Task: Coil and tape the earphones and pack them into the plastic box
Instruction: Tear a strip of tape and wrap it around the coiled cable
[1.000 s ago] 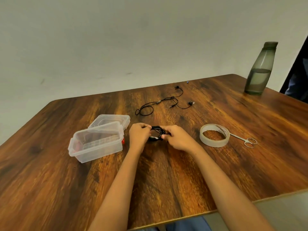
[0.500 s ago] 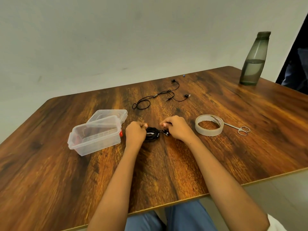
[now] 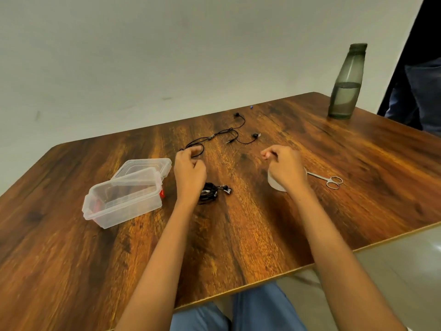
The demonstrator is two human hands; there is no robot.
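Observation:
A coiled black earphone bundle lies on the wooden table, free of both hands. My left hand hovers just above and behind it, fingers loosely curled and holding nothing. My right hand hangs over the tape roll with loosely curled, empty fingers and hides most of the roll. The clear plastic box stands open to the left, its lid lying behind it. A second, uncoiled black earphone lies spread out further back.
Small metal scissors lie right of the tape roll. A dark bottle stands at the table's far right corner, with a person's legs beyond it. My knees show under the near table edge.
Both hands have let go of the coiled earphones and lifted away, the left back a little, the right moving right over the tape roll. The bundle stays on the table.

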